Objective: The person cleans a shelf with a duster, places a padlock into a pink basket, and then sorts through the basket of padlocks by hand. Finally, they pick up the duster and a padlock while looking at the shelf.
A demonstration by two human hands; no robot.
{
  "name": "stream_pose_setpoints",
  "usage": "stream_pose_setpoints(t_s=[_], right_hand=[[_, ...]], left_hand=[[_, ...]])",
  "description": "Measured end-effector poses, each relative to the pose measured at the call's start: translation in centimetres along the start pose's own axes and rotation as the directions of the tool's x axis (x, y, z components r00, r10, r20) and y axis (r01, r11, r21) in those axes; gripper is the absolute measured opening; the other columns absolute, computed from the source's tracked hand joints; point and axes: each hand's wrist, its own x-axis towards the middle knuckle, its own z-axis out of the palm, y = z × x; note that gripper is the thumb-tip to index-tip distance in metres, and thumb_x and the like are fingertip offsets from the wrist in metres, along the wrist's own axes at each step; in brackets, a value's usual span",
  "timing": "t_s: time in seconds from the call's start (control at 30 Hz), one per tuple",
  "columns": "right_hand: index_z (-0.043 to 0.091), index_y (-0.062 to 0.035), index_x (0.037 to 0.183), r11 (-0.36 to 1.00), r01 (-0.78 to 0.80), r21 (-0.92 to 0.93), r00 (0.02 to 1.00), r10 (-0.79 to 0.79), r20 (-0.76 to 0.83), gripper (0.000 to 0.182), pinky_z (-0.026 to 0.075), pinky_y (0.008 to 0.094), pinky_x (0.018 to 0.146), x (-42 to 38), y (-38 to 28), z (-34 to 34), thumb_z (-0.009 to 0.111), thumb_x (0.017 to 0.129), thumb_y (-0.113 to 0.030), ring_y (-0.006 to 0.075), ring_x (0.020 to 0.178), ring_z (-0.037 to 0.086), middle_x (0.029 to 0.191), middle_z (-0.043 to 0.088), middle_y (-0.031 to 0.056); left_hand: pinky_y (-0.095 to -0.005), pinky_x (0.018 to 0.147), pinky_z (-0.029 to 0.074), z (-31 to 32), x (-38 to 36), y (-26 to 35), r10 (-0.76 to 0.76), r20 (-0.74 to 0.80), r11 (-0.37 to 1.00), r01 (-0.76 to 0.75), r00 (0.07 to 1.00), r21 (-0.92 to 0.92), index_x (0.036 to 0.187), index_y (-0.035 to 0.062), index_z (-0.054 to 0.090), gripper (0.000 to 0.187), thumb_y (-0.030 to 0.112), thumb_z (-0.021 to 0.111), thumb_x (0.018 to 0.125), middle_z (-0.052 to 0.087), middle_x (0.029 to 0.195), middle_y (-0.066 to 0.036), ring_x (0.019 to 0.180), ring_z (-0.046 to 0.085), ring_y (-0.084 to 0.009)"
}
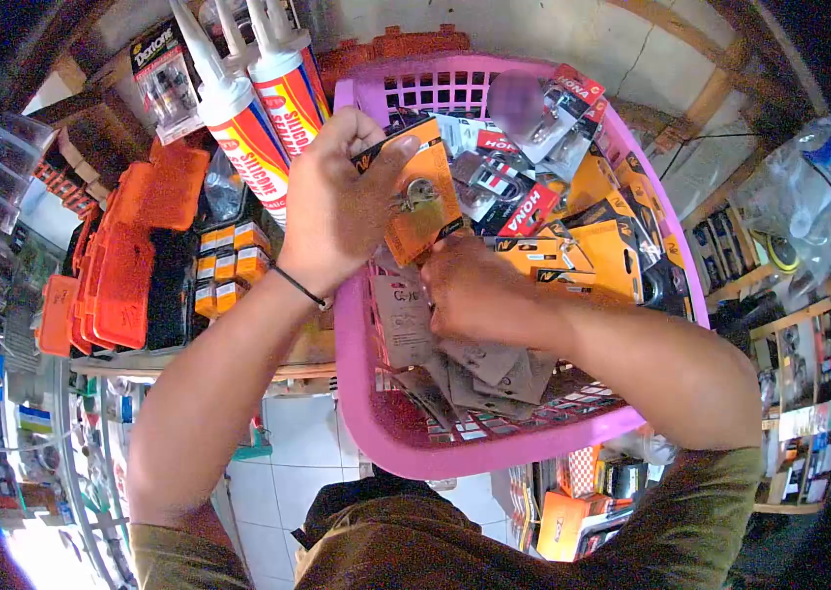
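My left hand [332, 197] pinches an orange carded pack [422, 202] by its upper part, thumb on the front. A small metal item that looks like a padlock shows in the middle of the pack. At the pack's lower edge my right hand [479, 295] is closed, its fingers curled; what they grip is hidden. Both hands are over a pink plastic basket [361, 413]. Brown card backs [499, 379] lie in the basket below my right hand. Beyond it are red and black HONA packs [529, 211] and more orange packs [607, 256].
Silicone sealant tubes [248, 147] stand left of the basket, near a hanging Dextone pack [165, 84]. Further left are orange plastic cases [125, 256] and small orange-white boxes [229, 265]. Stocked shelves [799, 364] line the right side. White floor tiles [288, 442] show below.
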Motion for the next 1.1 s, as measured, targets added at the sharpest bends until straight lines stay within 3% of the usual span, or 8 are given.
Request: stream_pose_setpoints(t_s=[0.13,0.23,0.4,0.57,0.7,0.9,1.0,1.1], right_hand=[[0.062,-0.0019,0.070,0.970,-0.232,0.067,0.949,0.210,0.234,0.027,0.047,0.0401,0.066,-0.1,1.2,-4.0,0.064,0.064,-0.028,0.0329,0.075,0.059,0.075,0.061,0.0174],[0.060,-0.0010,0.074,0.967,-0.224,0.122,0.967,0.205,0.149,0.029,0.047,0.0396,0.066,-0.3,1.8,-4.5,0.064,0.066,-0.028,0.0329,0.075,0.059,0.074,0.060,0.0182],[0.059,-0.0003,0.080,0.924,-0.368,0.102,0.904,0.330,0.273,0.027,0.046,0.0398,0.069,-0.9,3.1,-6.1,0.062,0.071,-0.025,0.0332,0.081,0.059,0.081,0.060,0.0192],[0.062,-0.0010,0.093,0.916,-0.358,0.181,0.927,0.327,0.182,0.027,0.046,0.0385,0.075,-2.5,3.4,-8.6,0.060,0.070,-0.016,0.0323,0.087,0.058,0.090,0.060,0.0196],[0.062,-0.0013,0.090,0.926,-0.356,0.128,0.933,0.360,-0.005,0.023,0.046,0.0365,0.070,-3.3,5.1,-9.6,0.058,0.070,-0.013,0.0301,0.077,0.060,0.077,0.061,0.0169],[0.055,-0.0004,0.077,0.767,-0.344,0.541,0.935,0.330,0.128,0.008,0.043,0.0240,0.050,-5.8,6.7,-12.5,0.056,0.075,-0.008,0.0113,0.057,0.056,0.066,0.059,0.0037],[0.052,-0.0018,0.082,0.488,-0.328,0.809,0.943,0.221,0.249,0.009,0.044,0.0214,0.050,-6.7,5.6,-10.7,0.057,0.075,-0.004,0.0096,0.056,0.055,0.071,0.058,0.0031],[0.053,-0.0033,0.071,0.870,-0.126,0.477,0.982,0.179,-0.066,0.010,0.045,0.0320,0.057,-7.6,4.3,-8.4,0.061,0.065,-0.007,0.0206,0.062,0.057,0.065,0.057,0.0072]], left_hand=[[-0.0274,0.049,0.037,0.0,0.0,0.0,-0.026,0.000,0.999,0.026,1.000,0.024,0.071,0.0018,0.046,0.024,0.016,0.064,0.078,0.042,0.056,-0.004,0.053,0.038,-0.0110],[-0.0268,0.049,0.037,0.1,0.1,0.3,-0.024,-0.025,0.999,0.025,0.999,0.041,0.072,0.0019,0.046,0.025,0.017,0.063,0.079,0.043,0.056,-0.004,0.053,0.038,-0.0104],[-0.0257,0.050,0.037,-0.1,-0.1,0.9,-0.051,-0.091,0.996,0.057,0.995,0.069,0.073,0.0017,0.046,0.025,0.017,0.063,0.080,0.043,0.057,-0.003,0.054,0.038,-0.0095],[-0.0256,0.051,0.037,0.0,0.1,0.0,-0.063,-0.106,0.998,0.061,0.992,-0.022,0.074,0.0011,0.045,0.024,0.017,0.062,0.082,0.044,0.059,-0.003,0.055,0.038,-0.0096],[-0.0260,0.051,0.037,-0.1,0.2,-0.4,-0.037,-0.105,0.998,0.041,0.994,0.038,0.074,0.0009,0.044,0.025,0.017,0.062,0.082,0.044,0.059,-0.003,0.056,0.038,-0.0096],[-0.0259,0.051,0.036,0.0,0.0,0.7,-0.057,-0.143,0.996,0.066,0.988,0.062,0.073,0.0011,0.044,0.026,0.018,0.062,0.081,0.043,0.059,-0.003,0.055,0.039,-0.0098],[-0.0260,0.051,0.036,-0.2,0.2,0.7,-0.103,-0.137,0.994,0.106,0.985,0.017,0.073,0.0012,0.044,0.026,0.018,0.062,0.081,0.044,0.059,-0.003,0.055,0.040,-0.0099],[-0.0266,0.051,0.037,-0.1,0.1,0.5,-0.071,-0.140,0.993,0.083,0.988,0.083,0.073,0.0013,0.045,0.026,0.018,0.062,0.081,0.046,0.059,-0.003,0.054,0.040,-0.0103]])
